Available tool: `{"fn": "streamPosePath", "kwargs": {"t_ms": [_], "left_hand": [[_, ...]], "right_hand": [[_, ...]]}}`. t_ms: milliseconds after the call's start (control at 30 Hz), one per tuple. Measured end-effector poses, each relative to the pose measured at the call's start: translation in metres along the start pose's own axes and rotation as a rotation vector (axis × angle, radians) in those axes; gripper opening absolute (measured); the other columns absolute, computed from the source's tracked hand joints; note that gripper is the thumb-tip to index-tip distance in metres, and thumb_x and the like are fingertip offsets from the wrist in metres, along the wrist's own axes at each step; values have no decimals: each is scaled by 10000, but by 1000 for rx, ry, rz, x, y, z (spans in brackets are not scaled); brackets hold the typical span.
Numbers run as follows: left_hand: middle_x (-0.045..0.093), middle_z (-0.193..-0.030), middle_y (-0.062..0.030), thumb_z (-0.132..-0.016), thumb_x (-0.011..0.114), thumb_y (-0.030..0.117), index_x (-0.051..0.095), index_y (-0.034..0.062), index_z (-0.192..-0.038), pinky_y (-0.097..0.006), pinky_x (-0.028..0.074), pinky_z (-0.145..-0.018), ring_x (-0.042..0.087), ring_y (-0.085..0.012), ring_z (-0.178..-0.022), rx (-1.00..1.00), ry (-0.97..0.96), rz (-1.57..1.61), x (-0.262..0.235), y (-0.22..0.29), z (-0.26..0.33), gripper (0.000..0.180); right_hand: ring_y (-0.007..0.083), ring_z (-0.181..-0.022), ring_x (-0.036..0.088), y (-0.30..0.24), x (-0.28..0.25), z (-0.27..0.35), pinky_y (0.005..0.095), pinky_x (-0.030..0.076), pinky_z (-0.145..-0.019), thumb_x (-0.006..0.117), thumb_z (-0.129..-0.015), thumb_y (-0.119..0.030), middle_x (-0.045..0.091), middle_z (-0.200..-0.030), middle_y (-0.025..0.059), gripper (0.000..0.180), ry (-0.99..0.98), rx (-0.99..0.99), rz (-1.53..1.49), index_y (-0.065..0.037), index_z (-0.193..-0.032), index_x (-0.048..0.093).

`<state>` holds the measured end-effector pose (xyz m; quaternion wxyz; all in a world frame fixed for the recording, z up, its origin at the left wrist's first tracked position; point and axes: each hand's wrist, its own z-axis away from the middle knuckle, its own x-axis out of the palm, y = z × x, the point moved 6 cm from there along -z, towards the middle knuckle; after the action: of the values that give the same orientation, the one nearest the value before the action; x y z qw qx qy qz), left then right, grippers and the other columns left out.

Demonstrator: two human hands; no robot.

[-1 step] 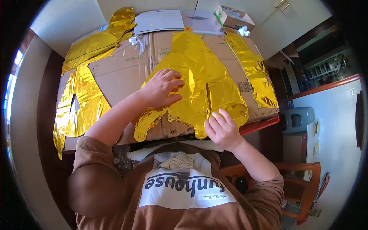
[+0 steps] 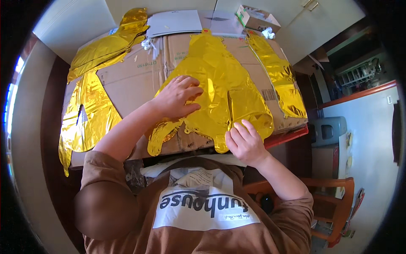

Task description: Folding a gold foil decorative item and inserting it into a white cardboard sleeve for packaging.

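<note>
A flat, uninflated gold foil balloon (image 2: 211,76) lies spread over the cardboard in front of me, its lower edge lobed and partly curled. Resting on its left side is my left hand (image 2: 179,96), palm down, with bent fingers spread apart and nothing gripped. My right hand (image 2: 246,142) is at the lower right part, thumb and fingers pinched together on the foil beside a dark fold or slit. The fingers themselves cover the exact spot they hold.
More flat gold foil balloons lie at the left (image 2: 91,114), in a pile at the far left (image 2: 101,53), and at the right (image 2: 279,76). Behind are white sheets (image 2: 175,22), thin clear straws (image 2: 155,48) and a small open box (image 2: 258,17). A wooden chair (image 2: 344,199) stands at the right.
</note>
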<state>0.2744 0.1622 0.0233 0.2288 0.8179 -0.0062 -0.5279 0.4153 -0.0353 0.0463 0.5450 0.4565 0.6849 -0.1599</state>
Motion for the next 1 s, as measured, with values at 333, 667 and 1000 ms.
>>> {"fn": "streamPosePath", "kwargs": {"t_ms": [333,667,1000], "left_hand": [[580,-1274,-147,-782,785,233,663,71,-1205,-467,440,-1029,541,-366,-1208,-13,44,6,2,0,5,469],[581,-1279,-172,-787,783,221,631,46,-1250,-469,432,-1041,545,-382,-1211,-11,17,30,0,2,2,517],[580,-1299,-194,-805,766,180,636,26,-1233,-459,454,-1037,549,-399,-1218,-78,85,100,-18,1,11,473]], "right_hand": [[245,-733,596,-6,-32,85,384,446,-743,704,-835,-192,610,-789,60,145,129,787,-406,-57,-863,659],[144,-655,675,-22,75,117,257,506,-607,708,-947,-357,714,-847,66,349,317,1800,-1709,-18,-1027,712],[95,-582,623,0,49,110,230,475,-526,746,-936,-247,686,-829,23,242,507,1683,-1412,-18,-992,693]]}}
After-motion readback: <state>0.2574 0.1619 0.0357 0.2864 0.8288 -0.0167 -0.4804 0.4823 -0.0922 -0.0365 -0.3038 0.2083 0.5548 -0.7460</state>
